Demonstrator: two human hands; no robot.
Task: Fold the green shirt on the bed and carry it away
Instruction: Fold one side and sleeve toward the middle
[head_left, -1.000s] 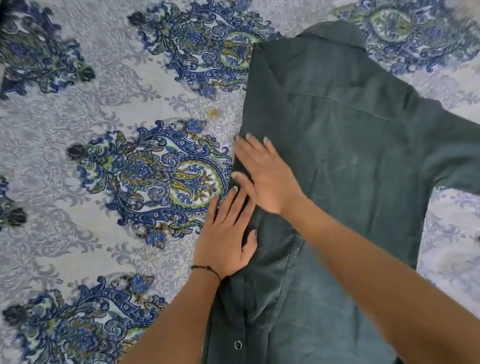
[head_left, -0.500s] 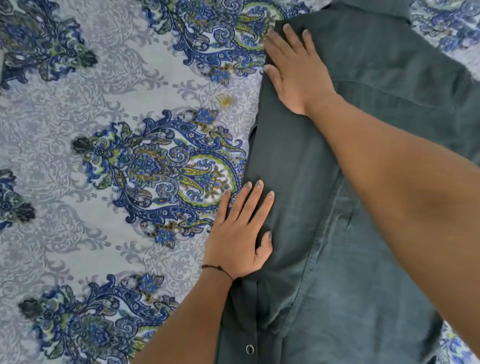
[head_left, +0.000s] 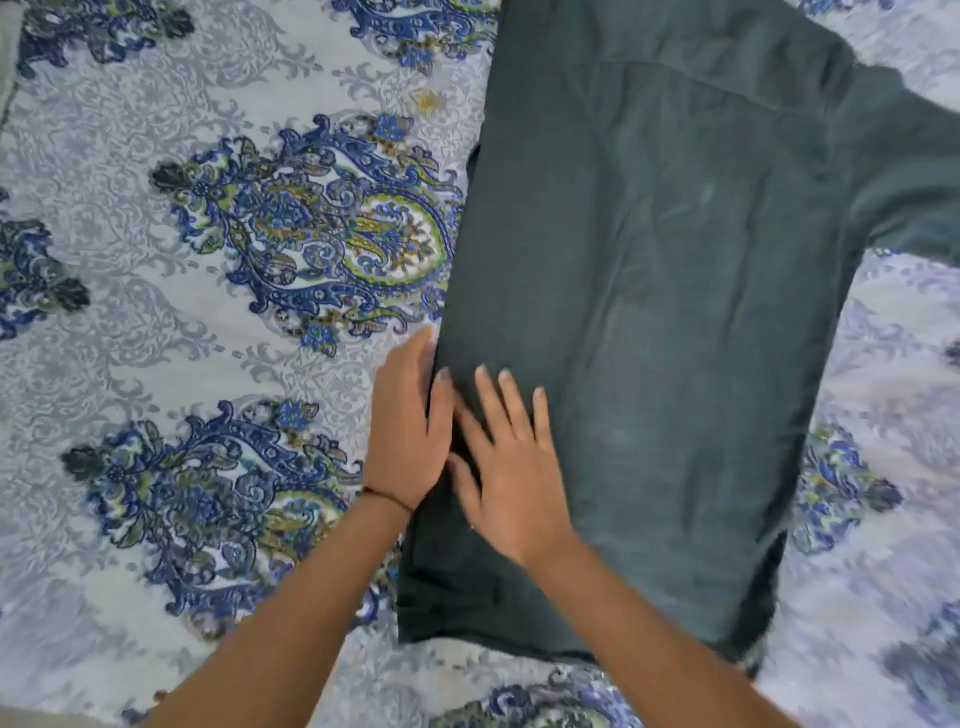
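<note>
The dark green shirt (head_left: 660, 291) lies flat, back side up, on the bed. Its left side is folded in along a straight edge, and its right sleeve spreads out toward the right edge of view. My left hand (head_left: 408, 431) lies flat against that folded left edge, half on the bedsheet, a thin dark thread around its wrist. My right hand (head_left: 511, 457) rests flat on the shirt's lower left part, fingers spread, touching the left hand. Neither hand grips the cloth.
The bedsheet (head_left: 208, 312) is pale grey with large blue and green paisley motifs, and it extends left of the shirt and below the hem. A strip of sheet also shows right of the shirt (head_left: 883, 415).
My right hand has come back down from the shirt's shoulder to the lower left edge beside my left hand. The view shifted so the hem now shows.
</note>
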